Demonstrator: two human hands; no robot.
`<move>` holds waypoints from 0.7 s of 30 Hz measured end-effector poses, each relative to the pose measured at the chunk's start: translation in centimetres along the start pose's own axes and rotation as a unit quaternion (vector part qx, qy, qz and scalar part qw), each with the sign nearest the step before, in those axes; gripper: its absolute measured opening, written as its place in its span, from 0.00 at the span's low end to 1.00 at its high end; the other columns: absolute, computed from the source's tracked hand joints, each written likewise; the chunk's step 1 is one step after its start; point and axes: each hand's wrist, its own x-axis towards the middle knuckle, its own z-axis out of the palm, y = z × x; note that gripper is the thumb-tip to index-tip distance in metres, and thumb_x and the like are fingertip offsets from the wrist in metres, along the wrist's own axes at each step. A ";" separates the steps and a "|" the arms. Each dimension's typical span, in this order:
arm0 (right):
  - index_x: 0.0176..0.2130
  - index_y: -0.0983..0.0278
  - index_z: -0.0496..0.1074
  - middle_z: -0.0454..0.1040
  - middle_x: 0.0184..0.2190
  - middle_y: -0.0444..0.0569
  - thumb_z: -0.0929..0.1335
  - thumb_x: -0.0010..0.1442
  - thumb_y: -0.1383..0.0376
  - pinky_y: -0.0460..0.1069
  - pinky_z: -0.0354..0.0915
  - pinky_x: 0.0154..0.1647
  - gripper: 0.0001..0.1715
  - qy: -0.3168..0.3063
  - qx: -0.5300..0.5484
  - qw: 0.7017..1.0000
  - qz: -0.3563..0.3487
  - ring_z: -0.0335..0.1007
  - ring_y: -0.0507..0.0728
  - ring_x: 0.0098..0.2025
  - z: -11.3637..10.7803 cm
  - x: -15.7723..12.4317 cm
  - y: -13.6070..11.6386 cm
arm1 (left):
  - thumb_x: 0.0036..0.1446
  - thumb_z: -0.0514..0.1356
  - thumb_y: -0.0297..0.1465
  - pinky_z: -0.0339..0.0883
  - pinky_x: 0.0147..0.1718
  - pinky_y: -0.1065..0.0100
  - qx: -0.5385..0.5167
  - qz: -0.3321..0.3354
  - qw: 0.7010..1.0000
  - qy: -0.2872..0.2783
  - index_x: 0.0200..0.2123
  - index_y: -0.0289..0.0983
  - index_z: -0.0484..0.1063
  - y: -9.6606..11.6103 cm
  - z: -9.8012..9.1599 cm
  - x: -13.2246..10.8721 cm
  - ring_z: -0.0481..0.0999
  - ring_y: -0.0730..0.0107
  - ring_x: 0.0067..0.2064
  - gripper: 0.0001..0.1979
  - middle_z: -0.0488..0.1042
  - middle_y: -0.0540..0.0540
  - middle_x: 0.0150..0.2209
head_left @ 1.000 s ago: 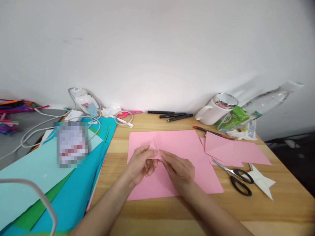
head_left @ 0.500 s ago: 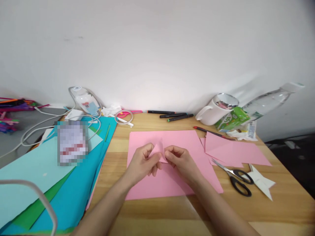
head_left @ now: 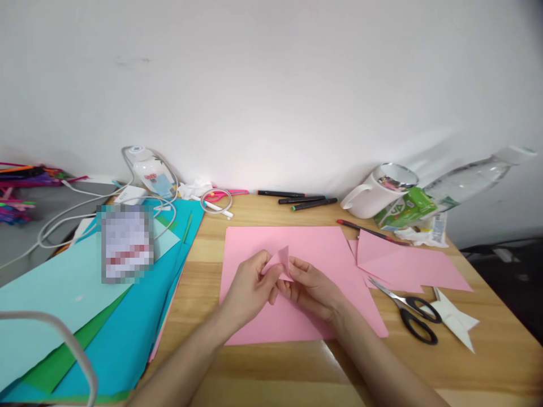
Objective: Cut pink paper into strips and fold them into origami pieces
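Observation:
A small folded piece of pink paper [head_left: 280, 261] is held up between my two hands, with one corner pointing upward. My left hand [head_left: 254, 285] pinches its left side, thumb lying across the front. On the right edge, my right hand [head_left: 309, 285] grips the paper with thumb and fingers, its lower fingers curled underneath. Below both hands lies a large pink paper sheet [head_left: 246, 325] flat on the table. To the right, scissors [head_left: 403, 305] with black handles rest beside a white paper star [head_left: 456, 319].
Pink paper offcuts [head_left: 403, 263] lie at right. Behind them stand a white mug [head_left: 369, 195], a green box [head_left: 405, 209] and a leaning plastic bottle [head_left: 470, 178]. Several markers [head_left: 307, 200] lie near the wall. Coloured sheets [head_left: 127, 333], a blurred device [head_left: 126, 243] and cables occupy the left.
My right hand has turned, its fingers shifting lower and under the folded paper. The paper's tip has tilted to the right. The whole view has shifted slightly.

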 end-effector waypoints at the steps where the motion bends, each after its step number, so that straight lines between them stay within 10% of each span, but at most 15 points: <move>1: 0.29 0.67 0.72 0.71 0.24 0.42 0.74 0.46 0.63 0.41 0.68 0.31 0.12 0.002 0.007 1.000 0.002 0.68 0.46 0.25 -0.1 0.0 0.0 | 0.57 0.52 0.34 0.48 0.13 0.78 0.006 0.009 1.000 0.000 0.22 0.39 0.53 0.0 0.0 0.0 0.57 0.81 0.14 0.13 0.59 0.58 0.12; 21: 0.27 0.67 0.74 0.72 0.21 0.43 0.75 0.46 0.66 0.45 0.64 0.32 0.08 -0.041 -0.027 0.999 0.012 0.70 0.50 0.27 -0.2 -0.1 -0.9 | 0.57 0.51 0.32 0.51 0.17 0.76 0.096 0.052 0.994 -0.011 0.22 0.38 0.56 -0.2 -0.1 -0.1 0.62 0.78 0.20 0.12 0.63 0.54 0.19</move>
